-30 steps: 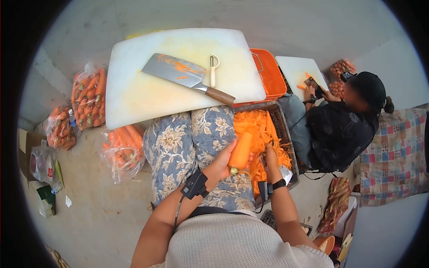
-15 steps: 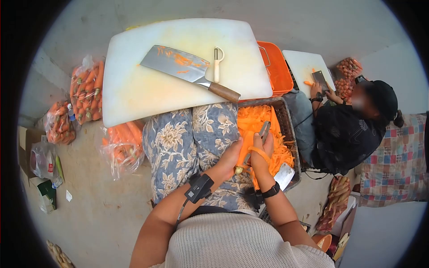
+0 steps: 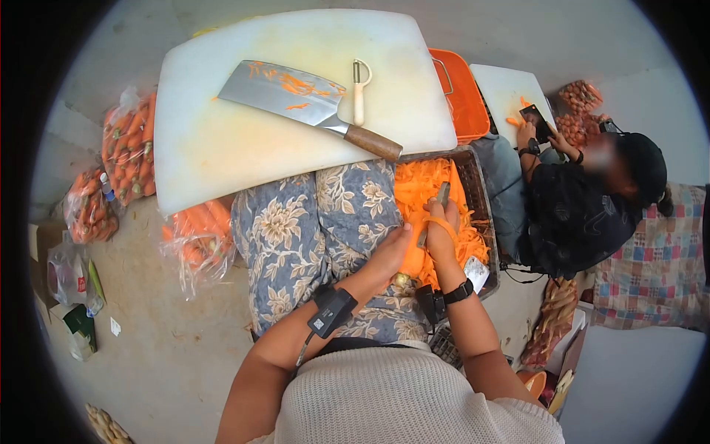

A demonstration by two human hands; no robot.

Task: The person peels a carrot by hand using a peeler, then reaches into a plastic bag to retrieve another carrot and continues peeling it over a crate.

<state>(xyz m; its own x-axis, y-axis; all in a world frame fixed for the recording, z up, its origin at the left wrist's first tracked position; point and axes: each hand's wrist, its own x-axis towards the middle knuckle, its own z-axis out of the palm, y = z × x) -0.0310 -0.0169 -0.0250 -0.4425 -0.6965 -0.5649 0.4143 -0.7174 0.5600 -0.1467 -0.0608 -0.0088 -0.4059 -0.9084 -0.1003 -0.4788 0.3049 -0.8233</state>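
My left hand (image 3: 390,254) grips a carrot (image 3: 411,260) over my lap, its stem end pointing toward me. My right hand (image 3: 441,238) holds a peeler (image 3: 435,212) against the carrot, and a strip of orange peel curls over my fingers. Beneath both hands a dark crate (image 3: 477,214) is heaped with carrot peelings (image 3: 425,185). On the white cutting board (image 3: 237,155) ahead lie a cleaver (image 3: 296,100) with a wooden handle and a second peeler (image 3: 359,92).
Bags of carrots (image 3: 127,148) sit on the floor to the left, one (image 3: 194,240) beside my knee. An orange bin (image 3: 462,103) stands behind the crate. A person in black (image 3: 584,207) on the right cuts carrot on another white board (image 3: 503,96).
My right hand came in from beside the crate and set the peeler on the carrot, then drew it along; a peel strip now hangs over my fingers. My view shifted slightly downward.
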